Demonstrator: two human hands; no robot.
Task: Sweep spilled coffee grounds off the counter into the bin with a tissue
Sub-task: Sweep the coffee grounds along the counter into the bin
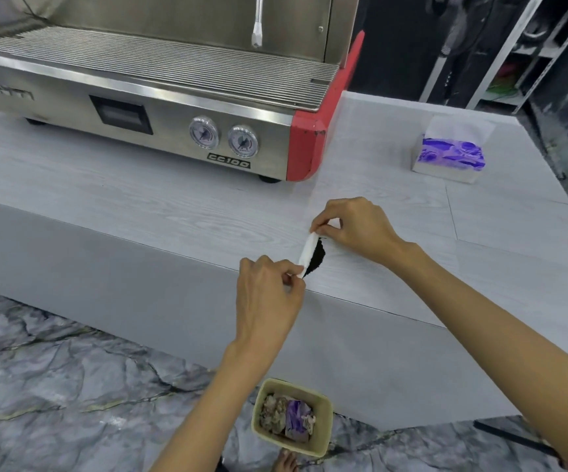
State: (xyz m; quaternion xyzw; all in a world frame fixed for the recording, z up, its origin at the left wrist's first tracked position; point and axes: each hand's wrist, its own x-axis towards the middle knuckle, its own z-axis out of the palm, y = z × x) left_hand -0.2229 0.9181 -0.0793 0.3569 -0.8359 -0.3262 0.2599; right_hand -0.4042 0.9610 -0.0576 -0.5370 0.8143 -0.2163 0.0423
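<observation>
A person's left hand [269,294] and right hand [355,228] each pinched one end of a folded white tissue [308,248], fingers closed on it, against a small dark pile of coffee grounds [317,258] near the pale wood-grain counter's [173,206] front edge, above a beige rectangular plastic bin [323,434] on the floor.

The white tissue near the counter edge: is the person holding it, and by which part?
Yes. The folded white tissue is pinched at both ends: the left hand grips its near end, the right hand its far end, beside the dark coffee grounds.
</observation>
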